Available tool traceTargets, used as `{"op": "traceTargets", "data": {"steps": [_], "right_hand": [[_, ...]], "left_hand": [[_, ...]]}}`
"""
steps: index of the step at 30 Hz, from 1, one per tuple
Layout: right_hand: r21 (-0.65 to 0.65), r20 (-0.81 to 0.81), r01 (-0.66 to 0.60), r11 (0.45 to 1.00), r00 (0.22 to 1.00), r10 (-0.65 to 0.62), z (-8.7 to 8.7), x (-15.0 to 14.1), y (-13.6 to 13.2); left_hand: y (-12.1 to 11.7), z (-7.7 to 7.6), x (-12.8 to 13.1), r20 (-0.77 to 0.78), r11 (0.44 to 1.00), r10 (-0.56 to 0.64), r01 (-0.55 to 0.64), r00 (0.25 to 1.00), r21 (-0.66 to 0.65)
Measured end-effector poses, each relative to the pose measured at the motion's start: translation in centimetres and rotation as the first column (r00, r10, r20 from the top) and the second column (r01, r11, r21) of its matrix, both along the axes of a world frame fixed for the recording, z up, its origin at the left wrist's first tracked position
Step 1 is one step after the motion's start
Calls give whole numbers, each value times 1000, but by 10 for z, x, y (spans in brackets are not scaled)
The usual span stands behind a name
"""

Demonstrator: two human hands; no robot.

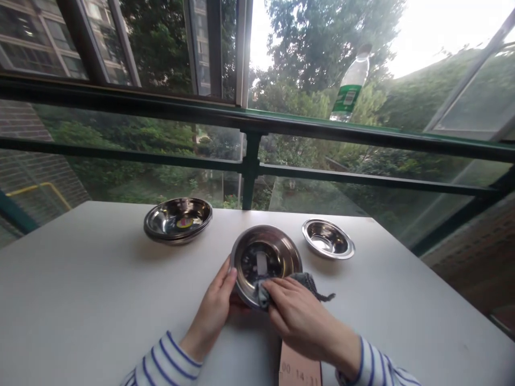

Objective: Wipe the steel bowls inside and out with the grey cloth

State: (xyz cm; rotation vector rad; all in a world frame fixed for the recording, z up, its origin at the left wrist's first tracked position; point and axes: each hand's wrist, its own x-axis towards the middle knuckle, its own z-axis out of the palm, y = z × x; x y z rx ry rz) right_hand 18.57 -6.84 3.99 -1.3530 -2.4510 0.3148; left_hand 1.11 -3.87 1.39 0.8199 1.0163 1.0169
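A shiny metal bowl [287, 249] is tilted toward me at the middle of the table. My left hand [215, 303] grips its left rim, thumb on the inside edge and the other fingers hidden behind. A grey cloth [308, 281] is bunched in my right hand [295, 313], which presses it against the lower inner wall of the bowl. One end of the cloth trails out to the right. Farther back on the left sits a stack of metal bowls [177, 220], the top one bearing a yellow and red sticker. A single smaller metal bowl [328, 239] stands upright at the right.
The white table [100, 300] ends at a dark green railing [249, 161] with glass. On the rail stands a clear plastic bottle [348, 94] with a green label. A pink timer display [300, 367] lies near the front edge, partly under my right forearm.
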Motion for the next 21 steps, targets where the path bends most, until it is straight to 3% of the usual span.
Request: {"op": "traceTargets", "data": {"steps": [5,7,10,12,14,17,21], "right_hand": [[-144,-274,-75,987,961,33,0,-32,2],[-175,-289,-83,981,957,30,0,-38,3],[-209,-105,-118,971,990,98,4,-27,1],[-204,52,-104,974,992,117,7,-14,-1],[-205,107,-86,975,988,110,9,-5,-2],[-257,-52,-111,960,994,101,10,-11,1],[-353,-363,-145,924,932,8,11,-27,6]], "left_hand": [[-1,-4,2,-15,987,65,-62,998,146],[0,-5,0,-45,972,124,-112,991,205],[1,-5,-2,-2,974,161,-159,987,162],[1,-4,-2,48,989,114,-118,992,87],[1,-3,0,65,997,65,-68,996,45],[2,-6,3,62,989,87,-94,994,112],[4,-14,-1,88,975,136,-149,987,167]]}}
